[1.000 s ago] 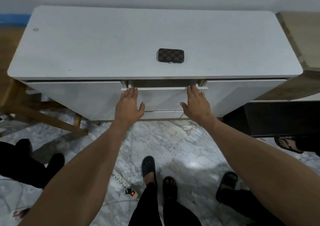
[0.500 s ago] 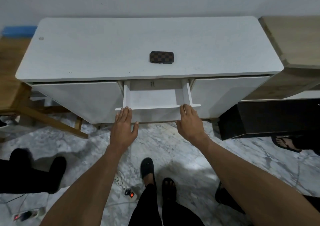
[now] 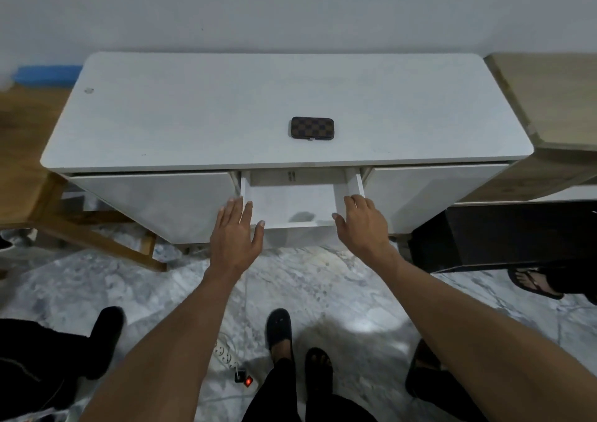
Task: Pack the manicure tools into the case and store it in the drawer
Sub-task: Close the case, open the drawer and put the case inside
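A closed brown checkered manicure case (image 3: 312, 127) lies flat on the white cabinet top (image 3: 193, 124), near its front edge. Right below it the middle drawer (image 3: 290, 202) is pulled out, and its white inside shows nothing in it. My left hand (image 3: 235, 234) hovers over the drawer's front left corner with fingers spread and holds nothing. My right hand (image 3: 360, 224) is over the front right corner, also with fingers apart and nothing in it. Both hands are well short of the case.
A wooden table (image 3: 29, 169) stands to the left and a beige unit (image 3: 555, 105) with a dark box (image 3: 504, 237) to the right. A power strip (image 3: 231, 362) lies on the marble floor by my feet. Other people's feet (image 3: 533, 284) are close at both sides.
The drawer has slid out from nearly shut to wide open. Both hands have let go of its front edge and lifted, fingers spread. The view has pulled back from the cabinet.
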{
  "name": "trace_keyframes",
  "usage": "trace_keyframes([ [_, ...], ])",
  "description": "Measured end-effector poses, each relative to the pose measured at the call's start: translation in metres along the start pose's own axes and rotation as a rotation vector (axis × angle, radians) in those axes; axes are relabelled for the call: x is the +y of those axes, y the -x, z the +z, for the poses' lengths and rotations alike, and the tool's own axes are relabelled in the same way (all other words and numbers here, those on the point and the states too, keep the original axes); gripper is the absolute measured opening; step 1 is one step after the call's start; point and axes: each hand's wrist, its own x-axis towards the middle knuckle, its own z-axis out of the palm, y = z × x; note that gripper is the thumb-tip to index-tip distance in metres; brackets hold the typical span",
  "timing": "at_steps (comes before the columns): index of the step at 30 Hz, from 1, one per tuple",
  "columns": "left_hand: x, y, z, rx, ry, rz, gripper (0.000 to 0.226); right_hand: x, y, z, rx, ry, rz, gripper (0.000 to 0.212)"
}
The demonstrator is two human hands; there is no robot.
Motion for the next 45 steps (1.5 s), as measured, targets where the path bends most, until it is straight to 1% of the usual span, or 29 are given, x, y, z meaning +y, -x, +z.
trace_keyframes([
  [5,-0.014,-0.088,-0.017,0.031,-0.012,0.015,0.074,-0.014,-0.076,-0.036,0.084,-0.098,-0.033,0.044],
  [8,-0.021,-0.141,-0.022,0.024,-0.009,-0.009,0.078,-0.022,-0.125,-0.048,0.101,-0.119,-0.041,0.047],
  [10,-0.027,-0.171,-0.020,0.001,-0.024,-0.023,0.080,-0.028,-0.156,-0.052,0.073,-0.122,-0.042,0.051],
  [14,-0.037,-0.208,-0.009,-0.054,-0.055,-0.032,0.098,-0.037,-0.203,-0.051,-0.039,-0.090,-0.058,0.066],
  [17,-0.039,-0.212,0.000,-0.010,-0.115,-0.013,0.099,-0.040,-0.223,-0.043,-0.117,-0.061,-0.098,0.072],
  [19,-0.038,-0.212,0.002,0.003,-0.131,-0.007,0.097,-0.040,-0.229,-0.038,-0.130,-0.037,-0.112,0.074],
  [28,-0.039,-0.212,0.000,-0.015,-0.156,-0.018,0.099,-0.044,-0.224,-0.041,-0.114,-0.021,-0.144,0.064],
  [31,-0.040,-0.212,0.000,-0.010,-0.148,-0.014,0.098,-0.045,-0.213,-0.043,-0.073,-0.033,-0.167,0.059],
  [37,-0.040,-0.208,-0.001,-0.039,-0.120,0.002,0.098,-0.045,-0.175,-0.043,-0.009,-0.054,-0.200,0.062],
  [45,-0.036,-0.192,0.000,-0.037,-0.086,0.000,0.096,-0.055,-0.106,-0.027,0.000,-0.063,-0.262,0.064],
])
